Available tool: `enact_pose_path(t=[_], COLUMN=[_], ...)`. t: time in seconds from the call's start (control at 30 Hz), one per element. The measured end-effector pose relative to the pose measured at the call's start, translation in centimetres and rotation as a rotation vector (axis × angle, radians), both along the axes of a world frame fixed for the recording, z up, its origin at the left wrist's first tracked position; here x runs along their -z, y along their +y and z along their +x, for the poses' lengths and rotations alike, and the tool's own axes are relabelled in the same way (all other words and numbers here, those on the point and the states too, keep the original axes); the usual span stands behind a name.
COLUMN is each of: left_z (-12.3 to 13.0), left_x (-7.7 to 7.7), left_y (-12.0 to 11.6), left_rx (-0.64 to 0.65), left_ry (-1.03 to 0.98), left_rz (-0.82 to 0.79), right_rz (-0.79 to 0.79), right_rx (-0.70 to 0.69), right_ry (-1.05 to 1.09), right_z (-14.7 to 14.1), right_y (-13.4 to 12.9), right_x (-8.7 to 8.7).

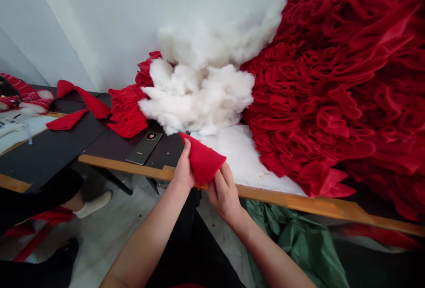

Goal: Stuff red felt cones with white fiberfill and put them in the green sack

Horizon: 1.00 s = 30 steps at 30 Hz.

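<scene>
Red felt triangle [203, 160] is held between both hands, just above the table's [109, 155] wooden edge. Fingers of the left hand [183, 168] pinch its left side, while the right hand's [224, 195] fingers close narrowly on its lower edge. Behind lie a smartphone [144, 147], white polyester stuffing [195, 97] and a large heap of red felt pieces [332, 102] against a white wall [133, 13]. Green cloth [292, 243] lies below the table.
</scene>
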<state>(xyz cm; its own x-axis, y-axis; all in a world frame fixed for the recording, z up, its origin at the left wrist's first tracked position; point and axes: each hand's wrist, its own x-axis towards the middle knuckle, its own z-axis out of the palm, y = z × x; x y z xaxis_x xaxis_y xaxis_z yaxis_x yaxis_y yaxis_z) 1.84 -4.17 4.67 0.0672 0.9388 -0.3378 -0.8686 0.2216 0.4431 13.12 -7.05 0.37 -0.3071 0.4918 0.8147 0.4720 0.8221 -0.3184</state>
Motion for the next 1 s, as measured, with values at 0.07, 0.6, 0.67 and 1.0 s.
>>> enact_pose_path(t=[0.07, 0.6, 0.67, 1.0], left_z=[0.2, -1.5, -1.1, 0.2], left_x=[0.3, 0.5, 0.8, 0.9], left_y=[-0.2, 1.0, 0.8, 0.9], left_rx=[-0.010, -0.031, 0.024, 0.111], left_ry=[0.018, -0.060, -0.057, 0.073], left_rz=[0.046, 0.059, 0.051, 0.147], right_rz=[-0.039, -0.230, -0.256, -0.725], right_rx=[0.053, 0.132, 0.160, 0.050], right_ry=[0.010, 0.230, 0.272, 0.687], right_z=[-0.5, -0.5, -0.6, -0.5], right_y=[-0.1, -0.3, 0.0, 2.0], right_x=[0.3, -0.3, -0.5, 0.2])
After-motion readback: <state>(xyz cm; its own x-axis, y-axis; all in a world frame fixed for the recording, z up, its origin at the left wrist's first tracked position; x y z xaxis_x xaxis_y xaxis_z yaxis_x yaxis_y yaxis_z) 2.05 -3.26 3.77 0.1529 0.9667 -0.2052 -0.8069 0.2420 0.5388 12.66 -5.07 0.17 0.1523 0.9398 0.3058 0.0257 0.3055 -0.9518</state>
